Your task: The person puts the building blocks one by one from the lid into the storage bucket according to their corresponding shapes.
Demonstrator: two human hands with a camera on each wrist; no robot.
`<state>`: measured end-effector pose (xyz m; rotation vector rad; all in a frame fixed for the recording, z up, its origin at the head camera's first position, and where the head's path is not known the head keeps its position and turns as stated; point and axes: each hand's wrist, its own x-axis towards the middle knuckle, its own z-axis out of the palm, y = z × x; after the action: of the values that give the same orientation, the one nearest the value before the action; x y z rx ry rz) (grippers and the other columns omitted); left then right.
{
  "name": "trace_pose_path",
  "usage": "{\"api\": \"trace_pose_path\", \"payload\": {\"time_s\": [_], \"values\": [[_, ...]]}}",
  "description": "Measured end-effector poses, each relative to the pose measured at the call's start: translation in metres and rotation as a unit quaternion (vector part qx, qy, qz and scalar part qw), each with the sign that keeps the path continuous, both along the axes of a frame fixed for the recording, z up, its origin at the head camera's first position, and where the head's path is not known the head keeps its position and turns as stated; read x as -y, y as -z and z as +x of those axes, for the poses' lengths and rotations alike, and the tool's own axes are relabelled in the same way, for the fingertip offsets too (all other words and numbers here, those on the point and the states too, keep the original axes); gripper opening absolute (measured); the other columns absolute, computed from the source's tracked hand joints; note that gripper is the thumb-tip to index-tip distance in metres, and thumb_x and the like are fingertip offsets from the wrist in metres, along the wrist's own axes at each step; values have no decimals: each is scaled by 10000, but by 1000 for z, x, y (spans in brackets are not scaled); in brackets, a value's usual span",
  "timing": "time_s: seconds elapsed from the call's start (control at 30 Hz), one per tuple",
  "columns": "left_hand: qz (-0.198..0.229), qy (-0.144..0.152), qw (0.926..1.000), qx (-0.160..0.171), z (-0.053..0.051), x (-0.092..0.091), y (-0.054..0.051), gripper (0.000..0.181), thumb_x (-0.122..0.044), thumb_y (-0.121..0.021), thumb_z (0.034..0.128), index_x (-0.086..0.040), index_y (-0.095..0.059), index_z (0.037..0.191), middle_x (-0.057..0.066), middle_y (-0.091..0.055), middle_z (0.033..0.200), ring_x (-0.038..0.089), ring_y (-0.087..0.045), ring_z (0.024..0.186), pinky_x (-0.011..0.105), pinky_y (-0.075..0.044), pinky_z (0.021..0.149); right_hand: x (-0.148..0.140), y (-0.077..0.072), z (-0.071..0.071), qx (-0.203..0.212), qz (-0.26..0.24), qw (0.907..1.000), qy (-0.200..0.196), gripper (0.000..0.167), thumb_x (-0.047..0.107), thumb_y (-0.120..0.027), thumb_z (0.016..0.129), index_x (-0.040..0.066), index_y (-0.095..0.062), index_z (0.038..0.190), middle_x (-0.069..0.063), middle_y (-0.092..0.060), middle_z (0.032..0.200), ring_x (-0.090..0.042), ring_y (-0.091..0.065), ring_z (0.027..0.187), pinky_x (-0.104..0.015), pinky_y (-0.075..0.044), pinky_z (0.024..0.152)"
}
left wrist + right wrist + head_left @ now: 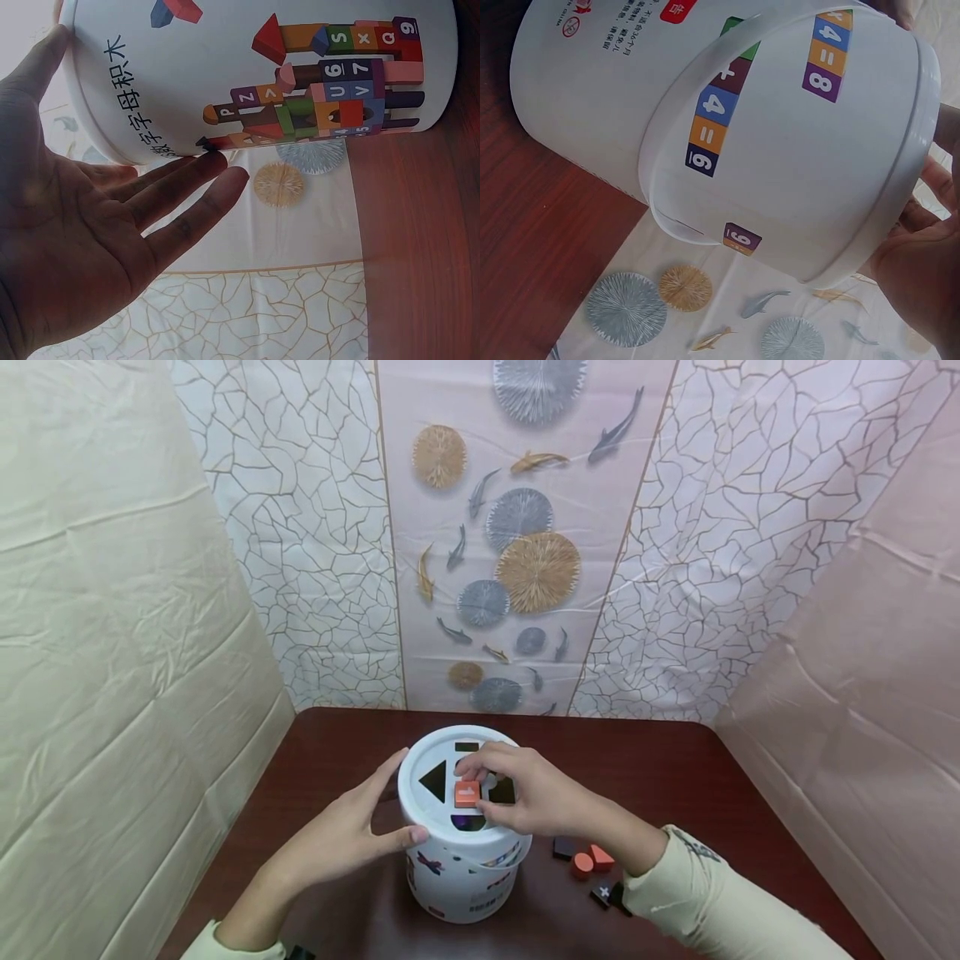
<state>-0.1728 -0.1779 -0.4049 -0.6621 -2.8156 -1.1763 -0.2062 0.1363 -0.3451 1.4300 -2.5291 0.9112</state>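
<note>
A white bucket (461,881) with printed block pictures stands upright on the table, its lid (431,814) cut with shaped holes. The right hand (528,789) pinches an orange block (467,793) marked 1 over the middle of the lid. Thumb and fingers of the left hand (341,835) rest spread against the lid's rim on the left. In the left wrist view, the left hand (97,217) touches the bucket (180,82) with fingers extended. The right wrist view has the right hand (922,262) partly cut off beside the lid edge; the block is hidden there.
Right of the bucket on the dark red table (637,777) lie an orange round block (582,865), an orange triangular block (601,857) and several dark blocks (602,894). Another dark piece (302,953) is at the lower left edge. The bucket's handle (656,142) hangs along its side.
</note>
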Motion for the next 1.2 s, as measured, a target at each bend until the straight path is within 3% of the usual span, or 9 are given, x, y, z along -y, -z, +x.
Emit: {"api": "trace_pose_path", "payload": {"time_s": [0.47, 0.73, 1.0, 1.2], "values": [[14, 13, 10000, -39, 0, -1, -1, 1116, -793, -774, 881, -504, -127, 1743, -64, -456, 1736, 245, -490, 1588, 673, -475, 1208, -1, 0, 3, -178, 67, 9998, 82, 448, 136, -864, 962, 111, -707, 1381, -19, -741, 1317, -177, -721, 1138, -358, -627, 996], [-12, -9, 10000, -25, 2, -1, -1, 1121, -788, -778, 881, -494, -130, 1748, -44, -455, 1742, 265, -491, 1589, 685, -476, 1204, -4, -2, 4, -71, -17, 9999, 95, 437, 136, -875, 961, 96, -717, 1366, -58, -753, 1320, -203, -733, 1152, -384, -631, 1011], [-26, -43, 10000, 0, 1, -1, -2, 1133, -796, -777, 876, -490, -125, 1750, -46, -455, 1742, 267, -486, 1595, 694, -471, 1206, -15, -5, 7, -17, -128, 9991, 400, 461, 152, -890, 945, 201, -719, 1371, 13, -754, 1311, -149, -726, 1159, -394, -622, 1027], [-69, -61, 10000, -14, 1, 0, -1, 1138, -802, -774, 872, -487, -124, 1752, -40, -454, 1743, 263, -488, 1593, 687, -469, 1211, -28, 0, 10, -183, -389, 9981, 450, 432, 138, -879, 947, 171, -731, 1351, 2, -768, 1240, -167, -715, 1117, -366, -623, 934]]}}
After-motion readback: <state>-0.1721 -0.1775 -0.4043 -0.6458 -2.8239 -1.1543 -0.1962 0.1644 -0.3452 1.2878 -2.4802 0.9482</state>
